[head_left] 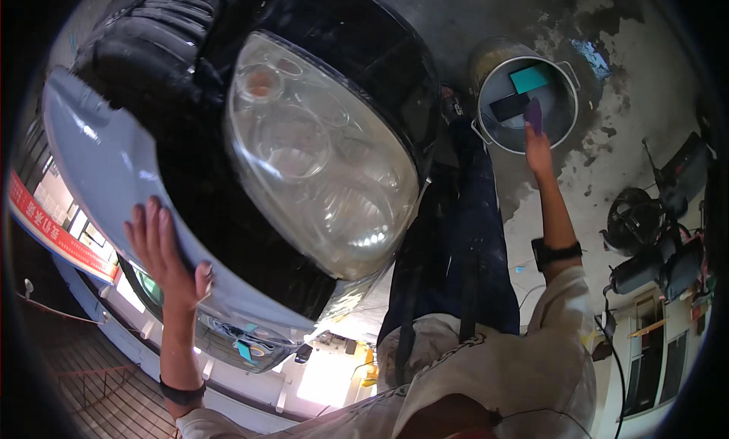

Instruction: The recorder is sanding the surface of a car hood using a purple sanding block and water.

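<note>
closest to me are my pale shirt (pixel 524 371) and dark trousers (pixel 474 264), with a black band (pixel 182 395) around my left wrist. my left hand (pixel 162 260) lies palm down on the grey body panel (pixel 110 154) of a car, its fingers stretched out and near one another, the thumb apart, holding nothing. just beside that panel, past a black strip, sits the big clear headlight (pixel 311 154).

farther down, my right hand (pixel 538 149) reaches over the near rim of a two-handled metal pot (pixel 562 112). its fingers are closed on a purple pad (pixel 534 117), which sticks out above the pot's inside; i can't tell whether it touches the water. in the pot are a teal block (pixel 529 78) and a black block (pixel 509 107), near each other. the pot stands on the stained floor (pixel 607 154). far off to the left hangs a red banner (pixel 61 234).
</note>
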A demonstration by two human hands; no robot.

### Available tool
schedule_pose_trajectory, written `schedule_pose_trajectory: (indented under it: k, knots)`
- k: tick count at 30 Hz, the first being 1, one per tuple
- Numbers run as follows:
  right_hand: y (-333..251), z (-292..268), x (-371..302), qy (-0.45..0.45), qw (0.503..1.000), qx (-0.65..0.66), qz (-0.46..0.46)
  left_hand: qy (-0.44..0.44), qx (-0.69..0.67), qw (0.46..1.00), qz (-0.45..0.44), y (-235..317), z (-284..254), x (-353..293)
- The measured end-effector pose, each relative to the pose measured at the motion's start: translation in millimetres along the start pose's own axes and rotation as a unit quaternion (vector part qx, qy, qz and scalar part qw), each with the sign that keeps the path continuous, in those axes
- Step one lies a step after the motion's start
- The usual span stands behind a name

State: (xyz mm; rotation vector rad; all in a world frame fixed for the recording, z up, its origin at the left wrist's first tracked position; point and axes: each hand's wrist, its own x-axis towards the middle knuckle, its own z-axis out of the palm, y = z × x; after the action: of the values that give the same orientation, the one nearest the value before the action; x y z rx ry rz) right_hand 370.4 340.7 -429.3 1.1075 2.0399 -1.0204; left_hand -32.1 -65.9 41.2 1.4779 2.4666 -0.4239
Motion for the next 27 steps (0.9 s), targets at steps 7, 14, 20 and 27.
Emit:
schedule_pose_trajectory:
  k: [7,14,20,27]
  knots:
    - [58,178,146,-0.124,0.878,0.398,0.235,-0.046,0.044,0.998,-0.030,-4,-18,-19]
    - [91,164,206,-0.171,0.784,0.548,0.236,-0.020,0.072,0.992,-0.098,3,-12,-17]
    - [-5,62,52,-0.145,0.806,0.558,0.135,-0.032,-0.125,0.987,-0.098,89,24,-48]
    - [-337,-94,-202,0.016,0.844,0.202,-0.496,-0.059,-0.222,0.958,-0.173,155,25,-175]
